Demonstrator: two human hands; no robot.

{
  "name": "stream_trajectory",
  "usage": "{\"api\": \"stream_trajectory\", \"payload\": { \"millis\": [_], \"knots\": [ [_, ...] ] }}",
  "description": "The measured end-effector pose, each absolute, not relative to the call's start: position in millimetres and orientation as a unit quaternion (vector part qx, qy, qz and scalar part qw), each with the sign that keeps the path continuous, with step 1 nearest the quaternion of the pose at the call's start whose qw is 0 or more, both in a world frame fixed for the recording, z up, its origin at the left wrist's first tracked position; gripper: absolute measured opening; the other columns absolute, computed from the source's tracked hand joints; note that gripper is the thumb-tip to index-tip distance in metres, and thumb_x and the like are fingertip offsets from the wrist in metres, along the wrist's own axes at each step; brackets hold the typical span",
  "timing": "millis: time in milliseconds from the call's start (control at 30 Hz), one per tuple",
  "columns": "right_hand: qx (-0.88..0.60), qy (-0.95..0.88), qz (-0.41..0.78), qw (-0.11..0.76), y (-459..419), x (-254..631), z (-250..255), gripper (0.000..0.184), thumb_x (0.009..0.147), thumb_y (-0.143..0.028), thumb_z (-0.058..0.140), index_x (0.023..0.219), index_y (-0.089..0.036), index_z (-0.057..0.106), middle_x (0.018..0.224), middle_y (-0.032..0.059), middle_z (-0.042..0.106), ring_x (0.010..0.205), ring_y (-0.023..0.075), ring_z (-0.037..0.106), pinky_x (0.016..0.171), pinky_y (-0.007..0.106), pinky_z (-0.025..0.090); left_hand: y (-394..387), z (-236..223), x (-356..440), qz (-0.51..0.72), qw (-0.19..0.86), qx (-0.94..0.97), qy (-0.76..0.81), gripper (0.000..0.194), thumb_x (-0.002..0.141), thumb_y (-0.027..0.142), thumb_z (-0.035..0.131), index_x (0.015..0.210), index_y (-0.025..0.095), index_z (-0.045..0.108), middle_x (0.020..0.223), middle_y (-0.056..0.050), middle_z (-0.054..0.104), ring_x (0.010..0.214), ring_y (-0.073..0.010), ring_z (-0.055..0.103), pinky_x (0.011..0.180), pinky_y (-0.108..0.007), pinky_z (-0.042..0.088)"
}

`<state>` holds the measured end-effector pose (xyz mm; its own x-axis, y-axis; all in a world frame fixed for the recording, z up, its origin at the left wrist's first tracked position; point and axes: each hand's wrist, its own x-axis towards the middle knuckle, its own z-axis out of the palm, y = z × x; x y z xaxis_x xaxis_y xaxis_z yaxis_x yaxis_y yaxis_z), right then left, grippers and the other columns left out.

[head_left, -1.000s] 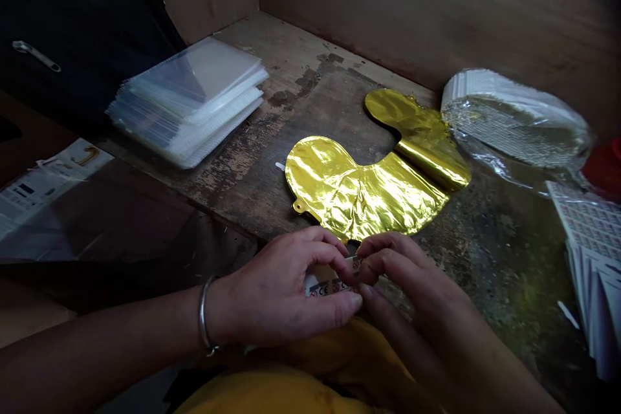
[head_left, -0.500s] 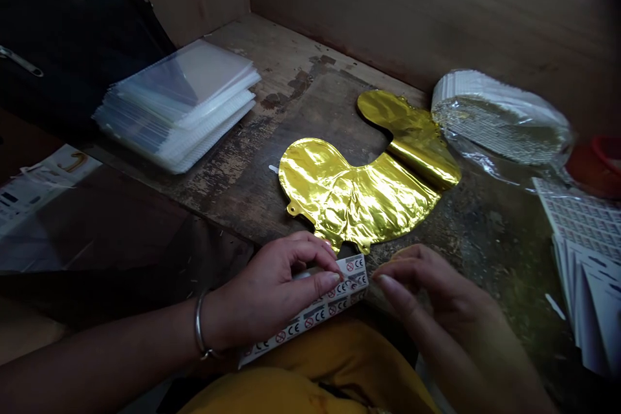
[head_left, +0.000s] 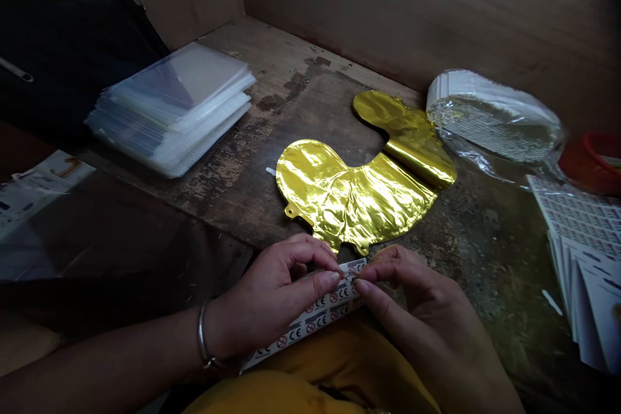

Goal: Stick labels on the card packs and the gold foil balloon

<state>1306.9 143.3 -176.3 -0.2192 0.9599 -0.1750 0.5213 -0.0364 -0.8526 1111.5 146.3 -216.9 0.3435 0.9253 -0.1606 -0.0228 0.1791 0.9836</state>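
Observation:
A sheet of small CE-mark stickers (head_left: 317,318) lies tilted over my lap at the table's near edge. My left hand (head_left: 286,284), with a metal bangle at the wrist, is closed on its upper edge between thumb and fingers. At the sheet's right end, the thumb and forefinger of my right hand (head_left: 412,304) pinch at a sticker; their tips cover what lies between them. Just beyond both hands, a flat gold foil balloon (head_left: 359,197) rests on the table, its far part folded over, small tabs along its edge.
Clear plastic sleeves (head_left: 169,110) are stacked at the left, near a dark bag (head_left: 63,45). Straws or sticks in a plastic bag (head_left: 495,116) lie at the back right. A red container (head_left: 589,165) and printed sheets (head_left: 582,259) are at the right.
My right hand has moved left and its fingertips now meet the right end of the sticker sheet. My left hand keeps its hold. The view has shifted slightly.

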Motion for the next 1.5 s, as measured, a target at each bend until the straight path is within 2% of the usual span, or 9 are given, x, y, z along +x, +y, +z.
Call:
{"api": "stream_trajectory", "payload": {
  "millis": [300,367,433,500,667,733,833,900,1500],
  "knots": [
    [-0.551,-0.667,0.451,0.221,145,1306,-173,0.009,0.086,-0.028,0.060,0.080,-0.023,0.063,0.082,0.0008,0.057,0.078,0.0145,0.057,0.068,0.024,0.046,144,-219,1111,0.367,0.637,0.529,0.423,0.009,0.085,0.024,0.063,0.086,0.018,0.069,0.100,-0.003,0.064,0.097,-0.0168,0.060,0.087,-0.029,0.047],
    [-0.553,-0.653,0.461,0.236,147,1308,-171,0.010,0.086,-0.029,0.059,0.079,-0.022,0.063,0.082,0.0011,0.057,0.077,0.0151,0.056,0.066,0.024,0.046,142,-220,1110,0.356,0.635,0.528,0.436,0.017,0.086,0.024,0.062,0.102,0.021,0.068,0.099,-0.001,0.064,0.093,-0.0150,0.061,0.083,-0.027,0.049],
    [-0.566,-0.632,0.455,0.271,152,1312,-170,0.011,0.086,-0.030,0.060,0.078,-0.023,0.062,0.083,0.0012,0.057,0.076,0.0150,0.056,0.063,0.023,0.046,141,-218,1104,0.329,0.612,0.542,0.473,0.038,0.086,0.026,0.062,0.124,0.025,0.057,0.097,0.001,0.065,0.082,-0.0129,0.062,0.073,-0.025,0.050],
    [-0.592,-0.602,0.427,0.323,161,1315,-171,0.010,0.084,-0.031,0.063,0.077,-0.023,0.063,0.084,0.0005,0.058,0.076,0.0140,0.055,0.062,0.021,0.045,143,-212,1094,0.277,0.565,0.601,0.493,0.050,0.085,0.027,0.064,0.133,0.027,0.048,0.092,0.001,0.066,0.076,-0.0126,0.062,0.066,-0.023,0.049],
    [-0.619,-0.486,0.522,0.329,189,1305,-186,0.018,0.076,-0.036,0.073,0.076,-0.019,0.067,0.065,-0.0016,0.057,0.059,0.0098,0.049,0.054,0.020,0.040,157,-190,1074,0.131,0.382,0.800,0.444,0.008,0.089,0.023,0.057,0.090,0.022,0.064,0.085,0.000,0.067,0.078,-0.0157,0.063,0.071,-0.027,0.048],
    [-0.606,-0.439,0.585,0.313,195,1297,-194,0.021,0.074,-0.037,0.074,0.076,-0.018,0.066,0.064,-0.0022,0.057,0.056,0.0085,0.047,0.052,0.020,0.038,163,-189,1072,0.119,0.265,0.861,0.418,0.011,0.091,0.019,0.054,0.084,0.020,0.063,0.106,-0.006,0.066,0.105,-0.0227,0.060,0.093,-0.039,0.044],
    [-0.598,-0.399,0.628,0.300,197,1290,-203,0.025,0.073,-0.038,0.075,0.078,-0.017,0.065,0.065,-0.0022,0.059,0.056,0.0083,0.048,0.053,0.020,0.038,172,-199,1073,0.107,0.171,0.908,0.368,0.013,0.092,0.015,0.050,0.089,0.020,0.062,0.145,-0.011,0.043,0.138,-0.0299,0.032,0.114,-0.056,0.016],
    [-0.603,-0.389,0.634,0.288,197,1289,-208,0.027,0.072,-0.041,0.075,0.078,-0.017,0.064,0.064,-0.0018,0.059,0.056,0.0091,0.049,0.053,0.021,0.039,176,-206,1073,0.088,0.174,0.912,0.362,0.013,0.093,0.018,0.049,0.090,0.020,0.062,0.148,-0.012,0.040,0.140,-0.0291,0.030,0.115,-0.057,0.010],
    [-0.635,-0.335,0.644,0.265,199,1279,-212,0.031,0.064,-0.042,0.080,0.070,-0.016,0.065,0.060,-0.0011,0.062,0.050,0.0095,0.051,0.048,0.021,0.040,178,-217,1070,0.115,0.228,0.889,0.380,0.018,0.094,0.020,0.045,0.088,0.021,0.061,0.139,-0.011,0.051,0.136,-0.0265,0.038,0.114,-0.058,0.012]
  ]
}}
